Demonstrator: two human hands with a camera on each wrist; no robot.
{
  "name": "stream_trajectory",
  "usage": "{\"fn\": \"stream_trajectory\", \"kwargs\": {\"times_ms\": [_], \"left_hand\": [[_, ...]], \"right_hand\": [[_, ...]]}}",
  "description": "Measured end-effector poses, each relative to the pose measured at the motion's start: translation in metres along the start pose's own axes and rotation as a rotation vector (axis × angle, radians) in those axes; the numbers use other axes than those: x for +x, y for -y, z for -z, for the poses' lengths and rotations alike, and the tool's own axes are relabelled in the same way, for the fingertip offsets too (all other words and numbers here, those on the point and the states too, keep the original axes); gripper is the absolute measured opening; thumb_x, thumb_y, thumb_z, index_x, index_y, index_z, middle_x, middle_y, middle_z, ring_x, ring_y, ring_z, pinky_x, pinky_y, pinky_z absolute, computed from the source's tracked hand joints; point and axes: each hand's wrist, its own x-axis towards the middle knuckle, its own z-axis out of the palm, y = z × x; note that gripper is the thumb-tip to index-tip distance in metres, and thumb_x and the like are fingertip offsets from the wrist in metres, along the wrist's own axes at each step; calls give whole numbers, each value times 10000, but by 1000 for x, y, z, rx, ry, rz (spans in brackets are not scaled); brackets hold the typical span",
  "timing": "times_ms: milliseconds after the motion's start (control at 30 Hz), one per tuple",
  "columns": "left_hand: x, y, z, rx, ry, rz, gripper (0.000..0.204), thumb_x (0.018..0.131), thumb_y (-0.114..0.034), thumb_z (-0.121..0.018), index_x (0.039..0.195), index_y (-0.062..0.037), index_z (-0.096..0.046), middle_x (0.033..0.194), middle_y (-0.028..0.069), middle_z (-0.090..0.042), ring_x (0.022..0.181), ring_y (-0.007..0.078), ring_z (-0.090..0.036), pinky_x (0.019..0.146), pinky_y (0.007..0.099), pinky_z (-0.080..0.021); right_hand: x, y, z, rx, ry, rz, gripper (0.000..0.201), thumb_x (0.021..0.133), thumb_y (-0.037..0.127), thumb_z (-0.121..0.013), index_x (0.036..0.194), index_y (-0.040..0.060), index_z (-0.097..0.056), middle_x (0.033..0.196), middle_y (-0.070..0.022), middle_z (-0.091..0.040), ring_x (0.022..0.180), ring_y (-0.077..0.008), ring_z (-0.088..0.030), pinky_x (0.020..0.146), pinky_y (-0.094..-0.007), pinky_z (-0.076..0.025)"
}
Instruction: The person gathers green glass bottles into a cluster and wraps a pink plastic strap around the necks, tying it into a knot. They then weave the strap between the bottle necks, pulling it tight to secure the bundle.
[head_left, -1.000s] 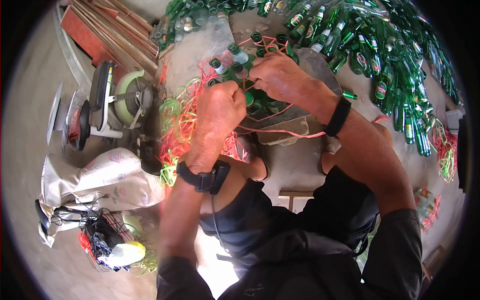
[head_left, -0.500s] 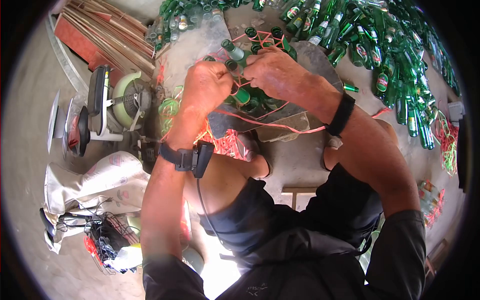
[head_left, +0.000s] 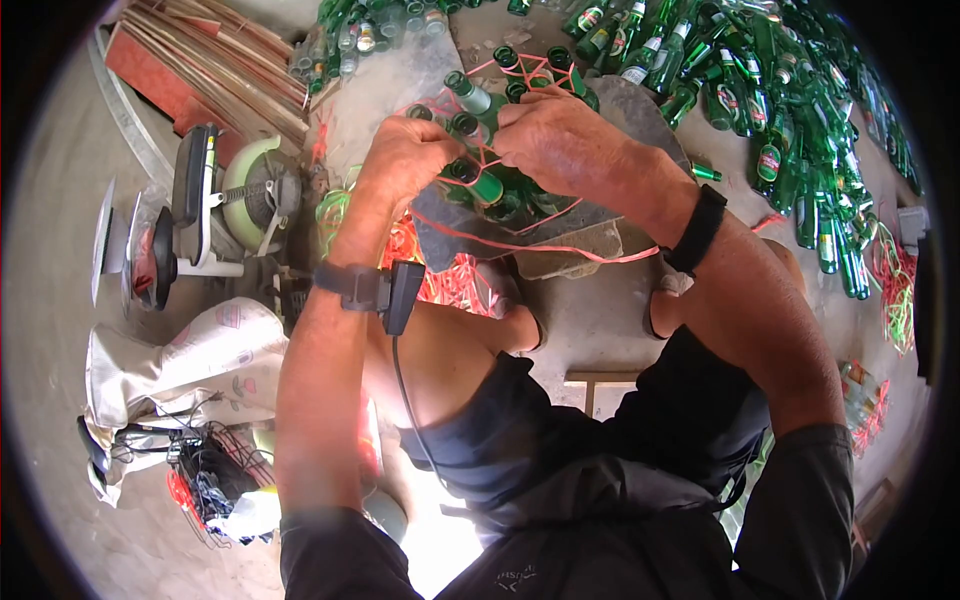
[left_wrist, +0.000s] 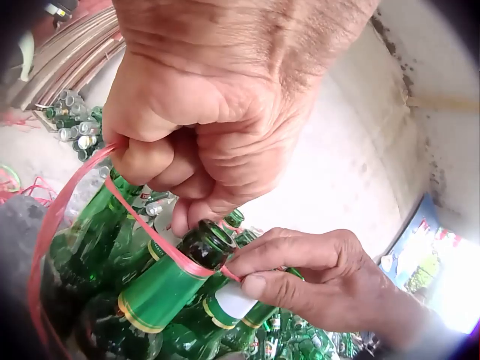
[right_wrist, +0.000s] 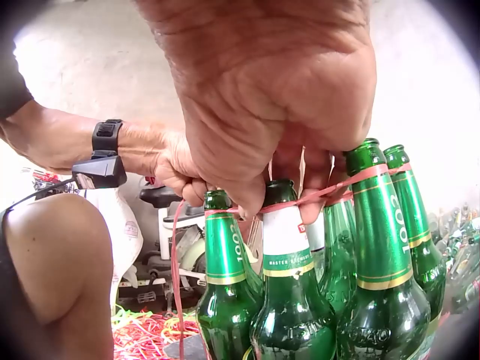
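Green glass bottles (right_wrist: 292, 330) stand upright in a tight cluster, with pink plastic strapping (right_wrist: 341, 184) wound around their necks. My left hand (head_left: 410, 155) grips the strap in curled fingers, just above the near-left bottles. In the left wrist view, the strap (left_wrist: 52, 232) loops down from that fist and crosses in front of a green-foiled bottle neck (left_wrist: 166, 285). My right hand (head_left: 565, 140) pinches the strap between thumb and fingers, close beside that neck. In the right wrist view, the right hand (right_wrist: 277, 97) hangs over the bottle tops, its fingertips among the necks.
The bottles stand on a dark slab (head_left: 450, 240). Many loose green bottles (head_left: 740, 100) lie piled at the back right. Tangled pink strapping (head_left: 455, 285) lies by the left foot. A wheeled frame (head_left: 215, 210), a pale cover (head_left: 190, 350) and wooden strips (head_left: 215, 65) are at left.
My left hand has moved left and slightly up, away from the right hand, drawing the strap along the near bottle's neck. The right hand stays nearly in place.
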Motion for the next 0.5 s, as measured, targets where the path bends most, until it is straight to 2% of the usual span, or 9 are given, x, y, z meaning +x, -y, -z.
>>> {"fn": "stream_trajectory", "kwargs": {"times_ms": [167,333,500], "left_hand": [[-4,6,-1,9,-9,17,174,851,-78,-736,957,48,-791,833,94,-765,751,127,-666,729,290,-523],[-5,7,-2,151,-49,23,231,877,-134,-751,1007,54,-787,841,95,-771,764,119,-670,725,284,-519],[-13,5,-5,130,-78,61,262,888,-177,-756,1035,38,-788,843,88,-773,768,110,-660,736,292,-514]], "right_hand": [[-1,0,-1,63,-35,-10,163,841,135,-661,985,147,-736,950,-58,-708,958,-257,-708,858,-435,-525],[0,1,0,69,-28,-22,161,838,135,-663,981,137,-738,951,-68,-704,964,-270,-707,856,-443,-526],[0,0,0,71,-16,-29,161,837,127,-668,981,134,-738,952,-70,-700,967,-274,-705,867,-462,-526]]}}
